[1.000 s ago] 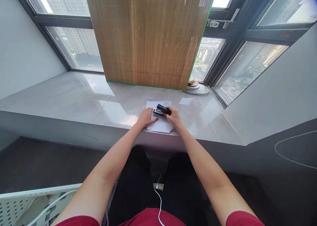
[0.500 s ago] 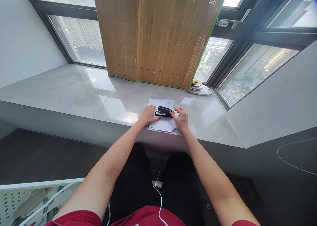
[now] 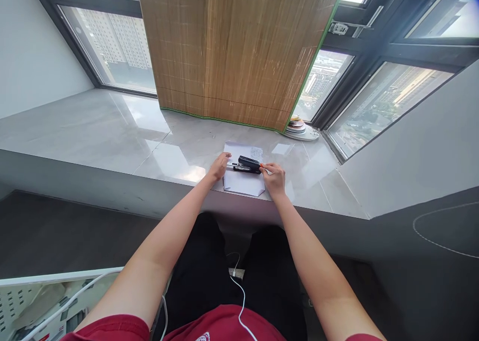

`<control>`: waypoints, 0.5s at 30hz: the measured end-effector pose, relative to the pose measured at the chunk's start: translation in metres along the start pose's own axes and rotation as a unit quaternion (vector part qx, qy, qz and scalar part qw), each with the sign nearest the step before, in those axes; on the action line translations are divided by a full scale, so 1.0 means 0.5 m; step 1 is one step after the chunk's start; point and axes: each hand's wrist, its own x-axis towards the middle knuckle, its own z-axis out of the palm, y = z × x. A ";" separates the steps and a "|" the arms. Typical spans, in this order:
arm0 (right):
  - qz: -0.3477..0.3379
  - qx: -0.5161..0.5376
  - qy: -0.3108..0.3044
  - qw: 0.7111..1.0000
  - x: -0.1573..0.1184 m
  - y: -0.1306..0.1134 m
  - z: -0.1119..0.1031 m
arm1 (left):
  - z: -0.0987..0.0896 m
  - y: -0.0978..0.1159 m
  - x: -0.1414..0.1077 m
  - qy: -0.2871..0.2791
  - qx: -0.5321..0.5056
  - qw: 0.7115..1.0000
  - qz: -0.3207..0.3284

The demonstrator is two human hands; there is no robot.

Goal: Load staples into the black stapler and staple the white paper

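A black stapler (image 3: 248, 164) lies over white paper sheets (image 3: 245, 182) on the tiled ledge, its top arm raised a little at the left end. My left hand (image 3: 219, 166) is at the stapler's left end, fingers closed by a thin part that sticks out of the stapler; what exactly they hold is too small to tell. At the right end, my right hand (image 3: 274, 177) pinches the stapler near a small orange-red spot. Printed marks show on the paper behind the stapler.
The ledge (image 3: 93, 131) runs below windows. A bamboo blind (image 3: 239, 52) hangs behind the paper. Stacked plates (image 3: 302, 131) stand at the window's right corner. A white basket (image 3: 26, 306) is at lower left, and a white cable (image 3: 244, 306) hangs over my lap.
My left hand has moved a little left, away from the stapler's body, and a thin part now sticks out at its left end. My right hand stays at the right end.
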 end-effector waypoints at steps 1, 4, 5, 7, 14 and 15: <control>-0.003 0.005 0.002 1.000 -0.001 -0.001 -0.002 | 0.001 0.000 0.001 0.007 -0.020 1.000 -0.002; -0.018 0.036 0.013 0.999 0.003 -0.006 -0.010 | 0.004 0.002 0.005 0.031 -0.085 0.996 -0.013; -0.026 0.050 0.013 0.998 0.008 -0.010 -0.012 | 0.005 0.004 0.005 0.040 -0.108 0.993 -0.018; -0.048 0.081 -0.005 0.996 0.023 -0.019 -0.013 | 0.002 0.009 0.005 0.055 -0.160 0.985 -0.028; -0.054 0.075 -0.150 0.984 0.075 -0.052 0.004 | -0.064 0.027 -0.006 0.116 -0.393 0.903 -0.129; -0.056 0.067 -0.137 0.987 0.075 -0.061 0.006 | -0.076 0.028 -0.008 0.114 -0.418 0.890 -0.141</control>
